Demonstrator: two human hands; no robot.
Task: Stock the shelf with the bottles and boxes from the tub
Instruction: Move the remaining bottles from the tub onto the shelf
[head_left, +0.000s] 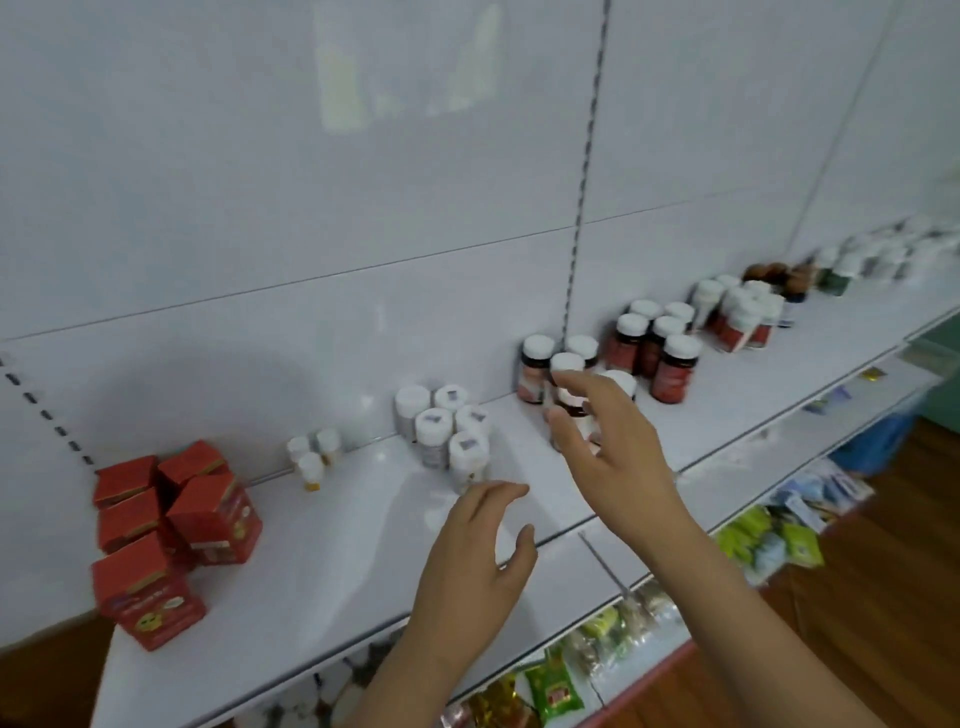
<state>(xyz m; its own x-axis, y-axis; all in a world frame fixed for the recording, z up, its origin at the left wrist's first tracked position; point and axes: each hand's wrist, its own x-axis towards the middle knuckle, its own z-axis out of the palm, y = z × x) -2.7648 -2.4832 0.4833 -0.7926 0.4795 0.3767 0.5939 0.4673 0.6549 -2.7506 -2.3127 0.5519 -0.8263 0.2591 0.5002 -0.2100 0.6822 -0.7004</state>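
A long white shelf (322, 571) runs from the lower left to the upper right, backed by a white panelled wall (311, 208) with a slotted metal upright (582, 208) running down it. Below the shelf's front edge, a lower shelf (639, 670) carries green and yellow packets (553, 686).

Both forearms reach in from the bottom right. The right hand (613, 447) is over the shelf with its fingers spread and loosely bent, and its thumb and forefinger sit around a dark bottle with a white cap (569, 387); blur makes it hard to tell whether they actually press on it. The left hand (478, 551) hovers above the shelf near its front edge, fingers relaxed and slightly curled, holding nothing.

At the left end of the shelf stands a cluster of red boxes (171, 525), the nearest one close to the front edge. To their right, well apart, five white bottles (447, 431) stand in a tight group, with the left hand's fingertips just in front of them. Behind the right hand, more dark bottles with white caps (537, 369) stand against the wall, and a further group of red-labelled bottles (660, 348) stands just to the right of them. Other clusters of bottles (743, 312) follow along the shelf, too blurred to describe. Smallest of all, three little white bottles (311, 452) stand between the red boxes and the five white bottles.
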